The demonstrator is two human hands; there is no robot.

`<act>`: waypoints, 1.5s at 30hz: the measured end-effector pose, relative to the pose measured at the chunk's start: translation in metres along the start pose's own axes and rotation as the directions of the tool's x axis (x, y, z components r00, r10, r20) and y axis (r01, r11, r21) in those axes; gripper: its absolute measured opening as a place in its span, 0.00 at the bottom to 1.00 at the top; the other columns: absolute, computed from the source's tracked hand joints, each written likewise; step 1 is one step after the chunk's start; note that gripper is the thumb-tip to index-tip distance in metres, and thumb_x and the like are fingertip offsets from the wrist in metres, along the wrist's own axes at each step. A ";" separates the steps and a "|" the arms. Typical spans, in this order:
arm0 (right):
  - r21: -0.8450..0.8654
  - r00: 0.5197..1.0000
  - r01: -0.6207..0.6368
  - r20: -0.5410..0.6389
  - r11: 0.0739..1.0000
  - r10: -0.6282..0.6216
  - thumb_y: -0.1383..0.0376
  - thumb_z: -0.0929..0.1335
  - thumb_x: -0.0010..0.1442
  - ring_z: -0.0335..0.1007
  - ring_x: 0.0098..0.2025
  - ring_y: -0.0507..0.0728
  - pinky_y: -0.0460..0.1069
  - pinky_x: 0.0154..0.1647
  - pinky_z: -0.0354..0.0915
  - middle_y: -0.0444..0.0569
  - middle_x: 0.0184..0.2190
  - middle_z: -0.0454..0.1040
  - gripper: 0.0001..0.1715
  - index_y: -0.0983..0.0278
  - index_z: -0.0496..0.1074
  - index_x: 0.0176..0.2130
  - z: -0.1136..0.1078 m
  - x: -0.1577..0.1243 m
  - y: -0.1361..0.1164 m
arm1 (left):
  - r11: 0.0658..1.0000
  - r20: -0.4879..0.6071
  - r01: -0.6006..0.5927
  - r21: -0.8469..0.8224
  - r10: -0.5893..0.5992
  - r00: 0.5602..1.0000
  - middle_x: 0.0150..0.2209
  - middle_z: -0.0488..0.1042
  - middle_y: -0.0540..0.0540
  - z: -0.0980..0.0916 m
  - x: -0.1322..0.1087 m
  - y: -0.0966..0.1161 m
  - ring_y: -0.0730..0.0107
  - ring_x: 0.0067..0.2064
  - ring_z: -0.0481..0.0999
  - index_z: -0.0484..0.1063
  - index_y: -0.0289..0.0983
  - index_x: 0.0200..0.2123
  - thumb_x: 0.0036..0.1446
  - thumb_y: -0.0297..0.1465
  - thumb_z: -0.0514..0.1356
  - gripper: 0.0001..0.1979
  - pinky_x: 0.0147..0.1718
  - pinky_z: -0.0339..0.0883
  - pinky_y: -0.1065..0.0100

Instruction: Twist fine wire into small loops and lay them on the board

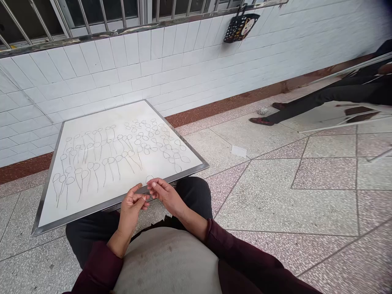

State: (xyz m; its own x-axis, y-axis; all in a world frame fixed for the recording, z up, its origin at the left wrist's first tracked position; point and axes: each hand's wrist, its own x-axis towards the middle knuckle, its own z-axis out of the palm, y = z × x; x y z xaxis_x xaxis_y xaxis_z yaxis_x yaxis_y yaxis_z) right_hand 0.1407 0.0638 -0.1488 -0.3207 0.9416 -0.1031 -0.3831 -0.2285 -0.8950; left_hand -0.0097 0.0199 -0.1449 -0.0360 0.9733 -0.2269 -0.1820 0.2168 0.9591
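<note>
My left hand (131, 206) is at the near edge of a white board with a grey metal rim (92, 211). Its thumb and a finger are pinched together; whatever lies between them is too small to make out. Close beside it, my right hand (165, 196) has its thumb and fingers pressed together. A thin dark loop (150, 178), which looks like wire or thread, shows just above the right fingertips. Rows of similar loops with long tails (81, 171) lie on the board's left and middle. Several small loops (147, 139) lie in a cluster on its right.
Behind the board stands a white tiled wall (107, 85) with a barred window above. A dark basket (241, 27) hangs from the sill. To the right, a seated person's legs (318, 98) stretch across the speckled floor, where a white paper (239, 151) lies.
</note>
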 end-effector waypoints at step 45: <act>-0.226 0.994 -0.013 -0.110 0.974 -0.012 0.52 0.72 0.51 0.63 0.29 0.51 0.45 0.25 0.58 0.45 0.31 0.71 0.18 0.63 0.71 0.32 0.015 0.066 -0.013 | 0.967 -0.188 -0.188 0.171 0.220 0.957 0.39 0.76 0.42 -0.022 0.011 -0.020 0.63 0.40 0.76 0.61 0.38 0.60 0.59 0.45 0.58 0.30 0.38 0.68 0.65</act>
State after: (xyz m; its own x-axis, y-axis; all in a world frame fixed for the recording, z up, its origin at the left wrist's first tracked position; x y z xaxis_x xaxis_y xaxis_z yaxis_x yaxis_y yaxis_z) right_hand 0.1111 0.1253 -0.1376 -0.2190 0.9658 -0.1391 -0.1735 -0.1788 -0.9685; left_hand -0.0276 0.0250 -0.1704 -0.2596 0.9650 -0.0383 -0.0012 0.0394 0.9992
